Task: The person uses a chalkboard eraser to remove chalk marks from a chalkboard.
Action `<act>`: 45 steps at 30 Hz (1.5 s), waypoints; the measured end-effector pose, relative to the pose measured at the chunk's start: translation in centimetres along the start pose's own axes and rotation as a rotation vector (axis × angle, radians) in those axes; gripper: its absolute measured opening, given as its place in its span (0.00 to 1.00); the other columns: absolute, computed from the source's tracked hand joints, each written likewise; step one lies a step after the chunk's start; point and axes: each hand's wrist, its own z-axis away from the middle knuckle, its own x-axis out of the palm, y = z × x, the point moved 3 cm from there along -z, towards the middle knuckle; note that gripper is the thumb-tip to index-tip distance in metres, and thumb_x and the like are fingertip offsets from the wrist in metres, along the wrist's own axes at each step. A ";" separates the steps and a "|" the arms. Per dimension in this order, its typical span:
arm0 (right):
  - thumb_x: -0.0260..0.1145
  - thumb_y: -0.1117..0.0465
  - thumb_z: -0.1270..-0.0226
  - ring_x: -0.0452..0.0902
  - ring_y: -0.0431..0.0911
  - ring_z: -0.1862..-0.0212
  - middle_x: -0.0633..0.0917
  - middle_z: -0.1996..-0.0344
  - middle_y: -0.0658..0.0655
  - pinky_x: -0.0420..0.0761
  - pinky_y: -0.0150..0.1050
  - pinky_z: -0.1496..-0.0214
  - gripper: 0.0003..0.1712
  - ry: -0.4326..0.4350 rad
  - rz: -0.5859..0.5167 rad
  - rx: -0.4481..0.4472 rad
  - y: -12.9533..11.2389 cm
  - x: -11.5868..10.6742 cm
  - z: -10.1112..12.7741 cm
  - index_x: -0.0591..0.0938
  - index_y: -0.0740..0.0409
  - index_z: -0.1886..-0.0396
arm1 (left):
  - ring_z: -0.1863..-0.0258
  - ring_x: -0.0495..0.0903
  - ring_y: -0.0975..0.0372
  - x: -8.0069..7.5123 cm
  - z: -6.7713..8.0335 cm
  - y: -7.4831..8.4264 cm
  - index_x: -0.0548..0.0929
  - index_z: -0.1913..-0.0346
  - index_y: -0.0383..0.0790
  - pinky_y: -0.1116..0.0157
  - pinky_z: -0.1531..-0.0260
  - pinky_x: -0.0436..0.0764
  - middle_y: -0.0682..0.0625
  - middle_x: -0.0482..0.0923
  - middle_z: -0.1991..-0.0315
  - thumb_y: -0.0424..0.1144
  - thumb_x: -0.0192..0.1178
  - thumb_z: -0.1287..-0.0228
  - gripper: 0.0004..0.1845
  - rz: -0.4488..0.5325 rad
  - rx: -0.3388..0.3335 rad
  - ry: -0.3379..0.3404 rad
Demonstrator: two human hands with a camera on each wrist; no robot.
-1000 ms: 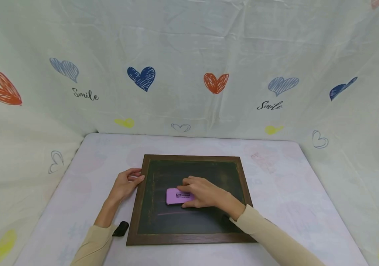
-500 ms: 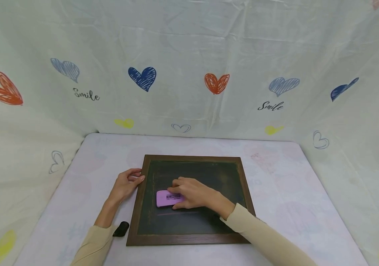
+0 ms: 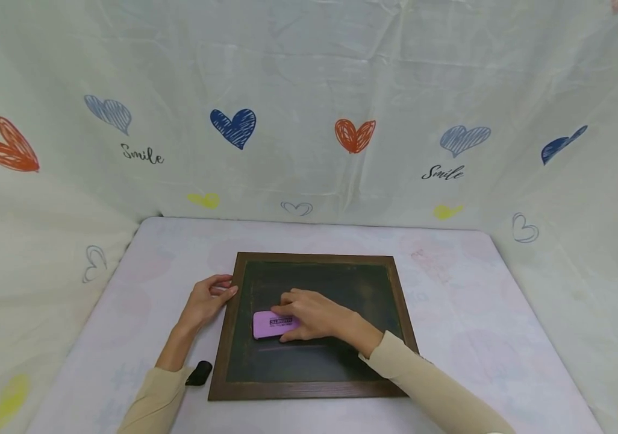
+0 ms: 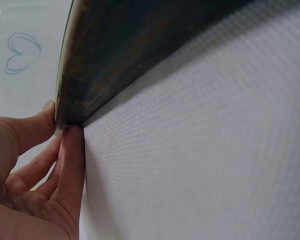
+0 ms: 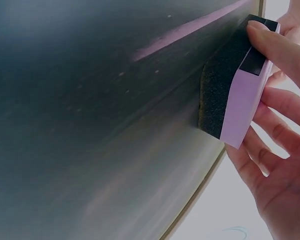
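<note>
- Progress: the chalkboard (image 3: 314,325) lies flat on the table (image 3: 466,313), and most of its dark surface reads as wiped. In the head view a faint pale streak runs just below the eraser (image 3: 272,324); in the right wrist view a pink chalk line (image 5: 190,30) crosses the board (image 5: 90,125) beside the eraser's felt. By this showing the wiping is well advanced, with this 1 line and some haze left to clear.
- Eraser: a pink block with a dark felt underside (image 5: 225,85), set felt-down on the left half of the board, near the left side of the wooden frame (image 3: 226,343).
- Right hand (image 3: 311,314): curled over the eraser's top, thumb (image 5: 282,50) on 1 long edge and fingers (image 5: 275,130) wrapped round the other, pressing it onto the slate.
- Left hand (image 3: 206,299): resting on the table at the frame's left edge, fingers loosely bent; the thumb (image 4: 32,127) and fingertips (image 4: 72,165) touch the frame's corner (image 4: 70,107), steadying it and holding nothing.
- Beside the left forearm, a small black object (image 3: 199,373) lies on the table just outside the frame; its kind cannot be told.
</note>
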 end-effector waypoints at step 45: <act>0.78 0.43 0.41 0.69 0.38 0.62 0.81 0.61 0.50 0.71 0.27 0.64 0.35 0.044 -0.064 0.120 3.3 -1.0 7.7 0.85 0.59 0.39 | 0.51 0.81 0.45 0.0 -0.1 -0.3 0.77 0.37 0.25 0.60 0.56 0.78 0.33 0.82 0.48 0.37 0.65 0.28 0.24 -0.013 0.002 0.001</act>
